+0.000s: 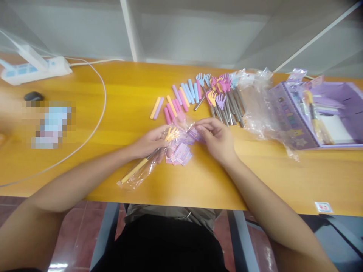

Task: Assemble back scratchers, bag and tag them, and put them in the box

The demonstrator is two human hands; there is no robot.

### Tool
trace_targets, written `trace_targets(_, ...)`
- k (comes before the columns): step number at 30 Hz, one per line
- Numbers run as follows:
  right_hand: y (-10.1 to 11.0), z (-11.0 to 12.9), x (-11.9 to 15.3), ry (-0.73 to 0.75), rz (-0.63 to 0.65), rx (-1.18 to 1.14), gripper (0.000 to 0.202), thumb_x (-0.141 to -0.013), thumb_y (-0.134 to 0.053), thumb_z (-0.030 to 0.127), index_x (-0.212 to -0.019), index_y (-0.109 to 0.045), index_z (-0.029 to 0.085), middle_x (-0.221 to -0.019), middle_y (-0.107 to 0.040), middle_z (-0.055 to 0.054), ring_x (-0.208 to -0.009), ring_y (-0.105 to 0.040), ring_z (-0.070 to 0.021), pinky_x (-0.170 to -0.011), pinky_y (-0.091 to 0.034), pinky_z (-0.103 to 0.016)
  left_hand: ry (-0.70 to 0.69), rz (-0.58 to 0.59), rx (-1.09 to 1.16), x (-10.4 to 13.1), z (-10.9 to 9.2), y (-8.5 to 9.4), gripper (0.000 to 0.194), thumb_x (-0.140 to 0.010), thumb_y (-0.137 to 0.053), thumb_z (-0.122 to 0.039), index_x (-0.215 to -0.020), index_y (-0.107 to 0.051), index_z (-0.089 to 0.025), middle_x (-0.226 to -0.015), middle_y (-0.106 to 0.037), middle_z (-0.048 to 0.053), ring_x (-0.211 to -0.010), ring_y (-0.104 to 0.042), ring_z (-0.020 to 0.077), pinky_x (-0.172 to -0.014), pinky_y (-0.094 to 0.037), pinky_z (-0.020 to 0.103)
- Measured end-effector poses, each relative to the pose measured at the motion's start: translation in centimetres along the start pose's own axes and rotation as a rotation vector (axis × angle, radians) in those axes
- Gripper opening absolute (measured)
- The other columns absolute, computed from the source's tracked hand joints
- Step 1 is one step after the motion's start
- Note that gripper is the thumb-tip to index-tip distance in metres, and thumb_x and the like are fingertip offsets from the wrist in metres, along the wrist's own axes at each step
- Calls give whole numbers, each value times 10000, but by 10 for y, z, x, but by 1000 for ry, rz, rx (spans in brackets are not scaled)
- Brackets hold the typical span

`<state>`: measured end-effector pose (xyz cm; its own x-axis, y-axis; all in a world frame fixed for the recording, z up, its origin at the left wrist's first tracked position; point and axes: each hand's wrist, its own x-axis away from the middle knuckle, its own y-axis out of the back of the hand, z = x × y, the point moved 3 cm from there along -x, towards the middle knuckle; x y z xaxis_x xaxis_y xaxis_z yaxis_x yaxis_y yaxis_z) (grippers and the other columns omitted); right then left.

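My left hand (154,142) is closed on a yellow back scratcher (134,170) inside a clear plastic bag (141,176), its claw end pointing up and right. My right hand (217,139) pinches at the upper right of the bag, thumb and forefinger together; whether it grips the bag edge or a small card is too small to tell. Beneath and between the hands lies a pile of pink and purple cards (181,153). Just beyond are several coloured handle tubes (174,105) and several metal rods with coloured claw heads (227,105).
Clear plastic bags (261,109) lie right of the rods, beside a purple box (297,124) holding a bagged yellow item. At the left are a power strip (36,70), a dark mouse (34,96), a white cable (104,90) and a blurred-out object (53,124).
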<state>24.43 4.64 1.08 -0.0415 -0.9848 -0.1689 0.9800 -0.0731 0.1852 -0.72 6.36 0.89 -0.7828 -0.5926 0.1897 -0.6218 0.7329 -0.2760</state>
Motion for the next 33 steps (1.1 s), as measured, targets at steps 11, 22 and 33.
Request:
trace_targets(11,1,4,1,-60,-31,-133,429,-887,-906,587,-1102,-751,250,-867,-788,-9,-655,-642,-141,-560,-507,-257,2,-7,1,0,0,-1,632,-988,-732,-348,-1527,-455,-167,-789,-806,44,-432,-670,136,-433,-445,189)
trace_targets(22,-7,21,18,447,-15,95,212,-946,-877,292,-1123,-759,284,-1035,-783,-38,-861,-774,-191,-665,-696,-313,12,-12,-10,3,0,-1,1025,-991,-737,-327,-1804,-133,-165,-822,-822,91,-452,-691,170,-433,-453,194)
trace_targets(33,-18,25,22,868,-102,644,203,-930,-791,144,-1033,-700,293,-1319,-770,-69,-1153,-757,-284,-942,-625,-479,9,103,-60,6,3,-6,1097,-1011,-780,-395,-1835,-77,-226,-843,-826,84,-510,-721,176,-460,-468,187)
